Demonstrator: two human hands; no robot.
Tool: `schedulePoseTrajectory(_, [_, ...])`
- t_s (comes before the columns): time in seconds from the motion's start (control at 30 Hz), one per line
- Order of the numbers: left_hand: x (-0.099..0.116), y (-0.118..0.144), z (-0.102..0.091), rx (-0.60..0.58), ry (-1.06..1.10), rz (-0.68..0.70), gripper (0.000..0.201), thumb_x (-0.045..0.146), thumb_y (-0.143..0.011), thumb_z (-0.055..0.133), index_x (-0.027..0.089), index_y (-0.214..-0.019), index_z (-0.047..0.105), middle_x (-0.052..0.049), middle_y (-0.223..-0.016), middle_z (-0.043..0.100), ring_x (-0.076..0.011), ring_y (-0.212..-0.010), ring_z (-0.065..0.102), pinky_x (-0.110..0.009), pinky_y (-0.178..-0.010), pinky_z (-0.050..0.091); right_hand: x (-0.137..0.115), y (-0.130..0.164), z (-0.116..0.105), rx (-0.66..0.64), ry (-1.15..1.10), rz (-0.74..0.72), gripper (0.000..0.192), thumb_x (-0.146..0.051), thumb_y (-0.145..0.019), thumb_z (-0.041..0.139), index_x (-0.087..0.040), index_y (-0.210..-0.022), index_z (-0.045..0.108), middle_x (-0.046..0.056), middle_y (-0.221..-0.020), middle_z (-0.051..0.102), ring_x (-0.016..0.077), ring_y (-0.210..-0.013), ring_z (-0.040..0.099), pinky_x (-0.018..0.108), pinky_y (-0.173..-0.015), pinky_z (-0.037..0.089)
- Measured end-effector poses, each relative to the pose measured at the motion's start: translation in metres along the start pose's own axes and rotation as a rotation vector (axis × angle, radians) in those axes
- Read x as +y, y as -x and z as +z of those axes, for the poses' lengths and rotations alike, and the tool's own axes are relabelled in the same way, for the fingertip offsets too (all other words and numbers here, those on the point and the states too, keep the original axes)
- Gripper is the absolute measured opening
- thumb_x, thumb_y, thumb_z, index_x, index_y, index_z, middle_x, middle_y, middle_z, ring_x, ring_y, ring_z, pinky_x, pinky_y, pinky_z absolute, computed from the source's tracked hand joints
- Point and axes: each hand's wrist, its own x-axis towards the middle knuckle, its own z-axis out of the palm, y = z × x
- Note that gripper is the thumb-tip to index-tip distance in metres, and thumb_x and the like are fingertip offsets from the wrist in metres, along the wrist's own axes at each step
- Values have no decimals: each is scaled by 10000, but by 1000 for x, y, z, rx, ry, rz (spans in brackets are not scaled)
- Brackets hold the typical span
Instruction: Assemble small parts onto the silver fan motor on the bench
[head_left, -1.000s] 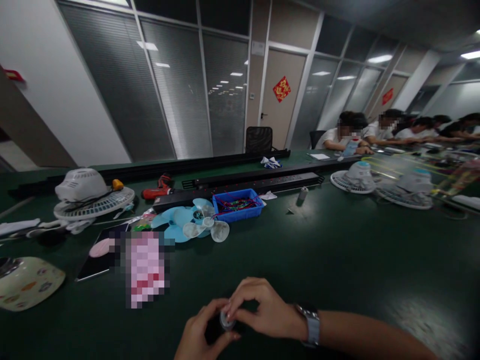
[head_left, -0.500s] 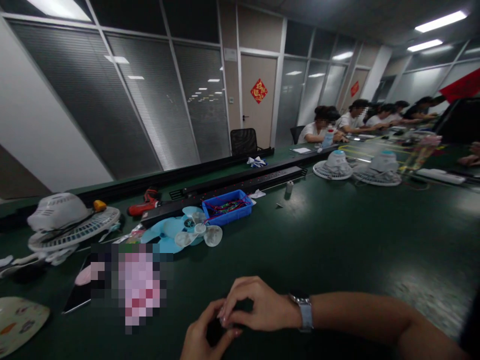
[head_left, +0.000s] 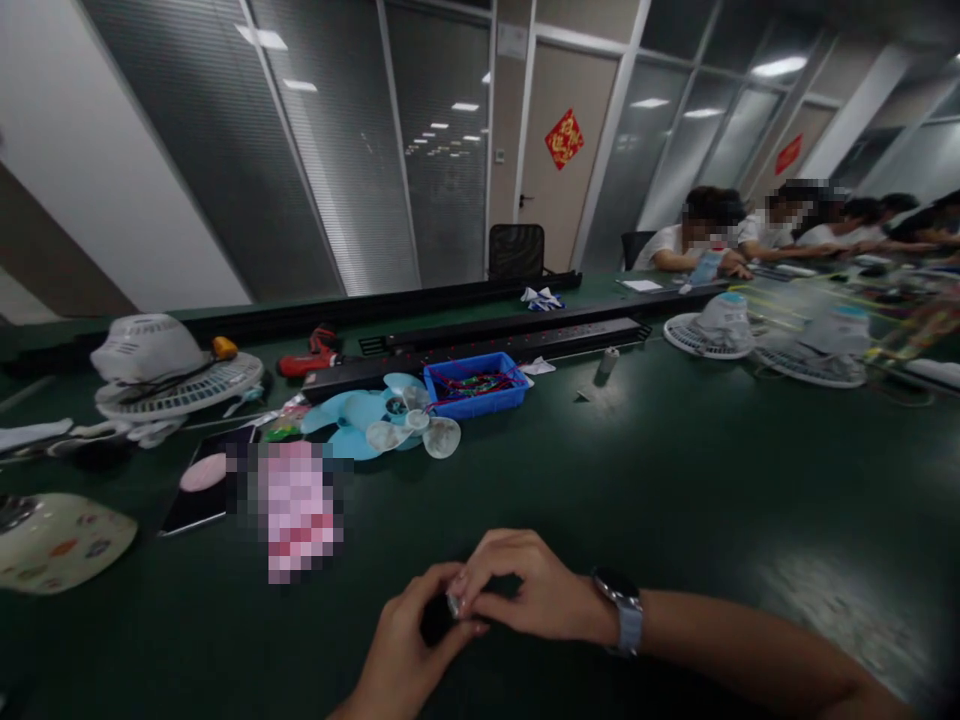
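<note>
My right hand (head_left: 529, 590), with a watch (head_left: 621, 606) on its wrist, reaches in from the right and pinches with thumb and fingers. My left hand (head_left: 409, 635) comes up from the bottom edge, its thumb and forefinger curled to meet the right fingertips. Between the fingertips shows a small pale, shiny piece (head_left: 453, 604), too small and mostly covered to name. Both hands are held over the dark green table (head_left: 645, 500).
Left of the hands are a pixelated pink item (head_left: 300, 510), a dark tablet-like panel (head_left: 202, 505) and blue fan blades (head_left: 352, 420). Beyond are a blue bin (head_left: 480, 400) of wires, a red drill (head_left: 309, 355), a small cylinder (head_left: 608, 362) and fan housings (head_left: 716, 325). People sit at the far right.
The view has tilted down and turned left, so the table items appear shifted. Both hands stay together at the fingertips, and a small shiny piece now shows between them.
</note>
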Motion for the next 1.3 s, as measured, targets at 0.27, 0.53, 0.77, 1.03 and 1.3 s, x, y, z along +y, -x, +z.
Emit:
schedulePoseTrajectory(0.27, [7, -1, 0, 2, 30, -79, 370, 182, -711, 827, 200, -1046, 673, -26, -948, 754, -210, -852, 714, -261, -749, 539, 6, 1, 5, 87, -100, 21, 33, -188, -830, 769, -193, -844, 740, 46, -845, 765, 170, -819, 689, 269, -750, 542])
schedulePoseTrajectory(0.53, [8, -5, -6, -60, 42, -94, 394, 276, -699, 857, 208, -1051, 693, -7, -949, 756, -209, -868, 702, -261, -766, 500, 6, 1, 3, 51, -97, 46, 121, -152, -831, 760, -197, -943, 766, 56, -880, 767, 175, -830, 694, 272, -752, 550])
schedulePoseTrajectory(0.77, [9, -5, -7, -48, 28, -104, 411, 294, -684, 869, 212, -1057, 715, -15, -939, 765, -216, -845, 697, -265, -741, 494, 9, -4, 4, 94, -145, 82, 96, -181, -761, 829, -187, -823, 756, 38, -793, 757, 164, -754, 686, 253, -693, 535])
schedulePoseTrajectory(1.03, [8, -3, -6, -43, 32, -100, 418, 310, -684, 869, 209, -1059, 714, -19, -919, 765, -211, -820, 694, -266, -725, 490, 9, -2, 12, 145, -151, 133, 147, -145, -742, 820, -185, -740, 679, 26, -745, 718, 160, -698, 678, 258, -641, 530])
schedulePoseTrajectory(1.3, [12, -5, -8, -61, 15, -115, 454, 328, -670, 876, 243, -1083, 707, -5, -986, 764, -218, -892, 692, -282, -786, 495, 26, 11, -37, 165, -18, 38, 187, -157, -799, 792, -250, -923, 687, 5, -883, 751, 171, -898, 695, 282, -801, 555])
